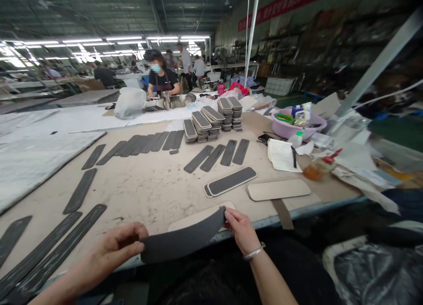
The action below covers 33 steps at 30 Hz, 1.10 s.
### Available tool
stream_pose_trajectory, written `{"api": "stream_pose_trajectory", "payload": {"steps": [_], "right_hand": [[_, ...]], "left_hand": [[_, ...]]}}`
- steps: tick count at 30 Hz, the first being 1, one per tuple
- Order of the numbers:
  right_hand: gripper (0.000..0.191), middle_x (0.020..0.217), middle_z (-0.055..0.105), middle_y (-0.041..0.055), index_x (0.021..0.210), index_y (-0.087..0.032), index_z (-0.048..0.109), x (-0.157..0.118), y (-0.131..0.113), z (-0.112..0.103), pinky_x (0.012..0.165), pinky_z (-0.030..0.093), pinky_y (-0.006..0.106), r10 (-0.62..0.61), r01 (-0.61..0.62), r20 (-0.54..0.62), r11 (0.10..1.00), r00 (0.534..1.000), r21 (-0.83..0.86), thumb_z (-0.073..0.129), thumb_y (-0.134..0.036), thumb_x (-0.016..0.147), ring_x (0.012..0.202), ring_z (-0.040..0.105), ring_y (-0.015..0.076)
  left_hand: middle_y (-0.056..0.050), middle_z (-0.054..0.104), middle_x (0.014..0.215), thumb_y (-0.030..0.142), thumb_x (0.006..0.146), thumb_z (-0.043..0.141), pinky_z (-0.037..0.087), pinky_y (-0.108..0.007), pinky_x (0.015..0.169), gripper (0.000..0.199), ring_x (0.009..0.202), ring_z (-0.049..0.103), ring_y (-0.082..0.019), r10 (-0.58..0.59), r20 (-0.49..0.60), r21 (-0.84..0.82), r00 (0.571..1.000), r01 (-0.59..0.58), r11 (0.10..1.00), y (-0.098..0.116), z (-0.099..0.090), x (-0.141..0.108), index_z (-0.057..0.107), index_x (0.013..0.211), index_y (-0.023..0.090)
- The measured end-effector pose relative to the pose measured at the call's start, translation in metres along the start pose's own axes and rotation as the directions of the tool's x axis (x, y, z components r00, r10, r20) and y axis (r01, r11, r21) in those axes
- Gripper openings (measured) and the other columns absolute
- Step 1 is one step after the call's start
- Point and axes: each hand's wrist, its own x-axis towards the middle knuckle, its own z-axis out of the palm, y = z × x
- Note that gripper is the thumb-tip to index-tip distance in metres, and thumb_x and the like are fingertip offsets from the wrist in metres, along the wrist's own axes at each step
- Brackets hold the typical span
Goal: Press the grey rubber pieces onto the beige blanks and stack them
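A dark grey strip with rounded ends (183, 239) is stretched between my two hands at the table's front edge. My left hand (112, 247) pinches its left end between thumb and fingers. At the other end, my right hand (239, 225), with a bracelet on the wrist, grips the upper corner. Partly hidden behind the strip, a cream panel (198, 214) lies flat on the table. Just beyond are a cream-edged grey panel (233, 181), overlapping another one, and a pile of cream panels (279, 190).
Several dark strips, some looking shiny, lie at the left (81, 190) and mid-table (228, 153). Stacked panels (205, 124) stand behind. Rightward are a notebook (282, 155), a bottle of amber liquid (315, 169) and a purple basin (280, 128). A masked co-worker (161, 78) stands across the table.
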Motion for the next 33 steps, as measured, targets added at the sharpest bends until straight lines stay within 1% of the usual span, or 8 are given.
{"api": "stream_pose_trajectory", "payload": {"steps": [3, 7, 10, 13, 19, 24, 29, 33], "right_hand": [[0.044, 0.089, 0.070, 0.0061, 0.097, -0.016, 0.069, 0.000, -0.004, -0.011, 0.069, 0.052, 0.034, -0.002, -0.019, -0.105, 0.980, 0.994, -0.196, 0.059, -0.052, 0.074, 0.079, 0.063, 0.0212], [0.041, 0.085, 0.070, 0.0060, 0.094, -0.016, 0.070, 0.004, -0.012, -0.022, 0.079, 0.048, 0.036, -0.056, -0.021, -0.219, 0.942, 0.974, -0.335, 0.064, -0.047, 0.068, 0.081, 0.062, 0.0218], [0.042, 0.075, 0.069, 0.0034, 0.098, -0.016, 0.067, 0.011, -0.015, -0.027, 0.078, 0.047, 0.033, -0.151, -0.041, -0.282, 0.818, 0.947, -0.574, 0.060, -0.047, 0.070, 0.075, 0.062, 0.0200], [0.034, 0.074, 0.069, 0.0030, 0.088, -0.019, 0.066, 0.019, -0.014, -0.032, 0.074, 0.045, 0.032, -0.180, -0.100, -0.311, 0.700, 0.933, -0.707, 0.057, -0.048, 0.072, 0.075, 0.063, 0.0202], [0.027, 0.066, 0.066, -0.0002, 0.070, -0.023, 0.063, 0.026, -0.015, -0.035, 0.067, 0.041, 0.031, -0.156, -0.171, -0.324, 0.601, 0.933, -0.781, 0.060, -0.049, 0.069, 0.069, 0.062, 0.0194], [0.031, 0.062, 0.064, -0.0026, 0.066, -0.024, 0.060, 0.028, -0.014, -0.033, 0.061, 0.038, 0.028, -0.171, -0.177, -0.296, 0.495, 0.940, -0.850, 0.057, -0.055, 0.071, 0.062, 0.059, 0.0162], [0.035, 0.062, 0.064, -0.0020, 0.066, -0.024, 0.061, 0.029, -0.012, -0.034, 0.060, 0.037, 0.028, -0.182, -0.152, -0.264, 0.470, 0.947, -0.869, 0.056, -0.059, 0.070, 0.062, 0.059, 0.0166], [0.037, 0.065, 0.065, -0.0032, 0.069, -0.025, 0.062, 0.029, -0.011, -0.036, 0.061, 0.038, 0.028, -0.135, -0.212, -0.294, 0.428, 0.946, -0.878, 0.058, -0.062, 0.067, 0.065, 0.060, 0.0177]], "left_hand": [[-0.001, 0.058, 0.068, 0.042, 0.070, 0.065, 0.042, -0.024, 0.059, 0.025, 0.066, 0.053, -0.017, -0.098, -0.052, -0.087, 0.994, 0.093, 0.992, -0.011, 0.011, 0.011, 0.058, 0.076, 0.020], [0.003, 0.053, 0.061, 0.044, 0.063, 0.070, 0.037, -0.021, 0.053, 0.035, 0.057, 0.049, -0.012, -0.225, -0.123, -0.210, 0.967, 0.196, 0.958, -0.036, 0.033, 0.032, 0.052, 0.079, 0.018], [0.008, 0.046, 0.052, 0.046, 0.056, 0.071, 0.030, -0.020, 0.047, 0.043, 0.047, 0.043, -0.009, -0.271, -0.134, -0.263, 0.953, 0.229, 0.937, -0.058, 0.049, 0.051, 0.047, 0.079, 0.019], [0.011, 0.039, 0.046, 0.049, 0.052, 0.070, 0.025, -0.019, 0.043, 0.048, 0.040, 0.037, -0.007, -0.286, -0.146, -0.294, 0.947, 0.234, 0.927, -0.073, 0.060, 0.065, 0.043, 0.080, 0.019], [0.011, 0.044, 0.048, 0.042, 0.062, 0.062, 0.028, -0.020, 0.043, 0.036, 0.040, 0.043, -0.009, -0.255, -0.173, -0.129, 0.951, 0.234, 0.964, -0.086, 0.064, 0.075, 0.043, 0.083, 0.020], [0.011, 0.046, 0.050, 0.034, 0.069, 0.056, 0.038, -0.022, 0.045, 0.027, 0.042, 0.052, -0.012, -0.242, -0.187, -0.100, 0.952, 0.227, 0.969, -0.094, 0.064, 0.075, 0.041, 0.086, 0.021], [0.010, 0.051, 0.049, 0.028, 0.071, 0.056, 0.038, -0.023, 0.050, 0.023, 0.049, 0.056, -0.013, -0.216, -0.228, 0.104, 0.949, 0.244, 0.964, -0.087, 0.063, 0.075, 0.043, 0.089, 0.021], [0.008, 0.056, 0.052, 0.023, 0.071, 0.058, 0.036, -0.022, 0.052, 0.021, 0.052, 0.057, -0.013, -0.218, -0.262, 0.194, 0.940, 0.273, 0.942, -0.081, 0.064, 0.073, 0.044, 0.088, 0.020]]}}
